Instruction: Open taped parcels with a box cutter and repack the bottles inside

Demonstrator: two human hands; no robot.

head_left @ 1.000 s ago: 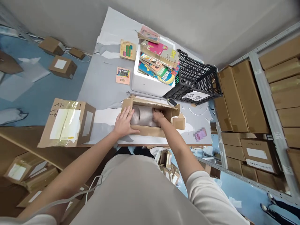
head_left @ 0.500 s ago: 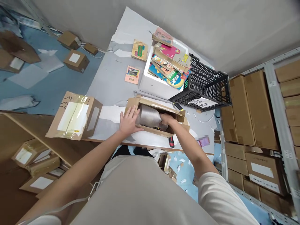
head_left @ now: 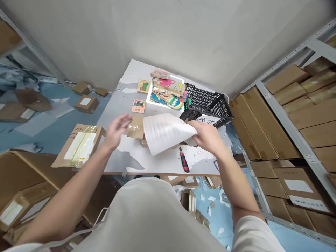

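My right hand (head_left: 207,136) grips one end of a curled white foam packing sheet (head_left: 168,132), pinching it to a narrow point. The sheet's wide end spreads out over an open cardboard box (head_left: 135,127) on the table, hiding most of it. My left hand (head_left: 118,131) is raised in the air to the left of the box flap. Its fingers are apart, a little blurred, with nothing in them. A red and black utility knife (head_left: 184,160) lies on the table in front of the sheet.
Behind the sheet stand a white bin of books (head_left: 168,91) and a black plastic crate (head_left: 207,101). Small books (head_left: 138,106) lie to their left. A taped carton (head_left: 78,145) sits at the table's left edge. Shelves of cartons (head_left: 296,140) line the right.
The foam sheet has come up out of the box in my right hand and spread wider. My left hand has let go of the box and moved left. The camera view has tilted up.
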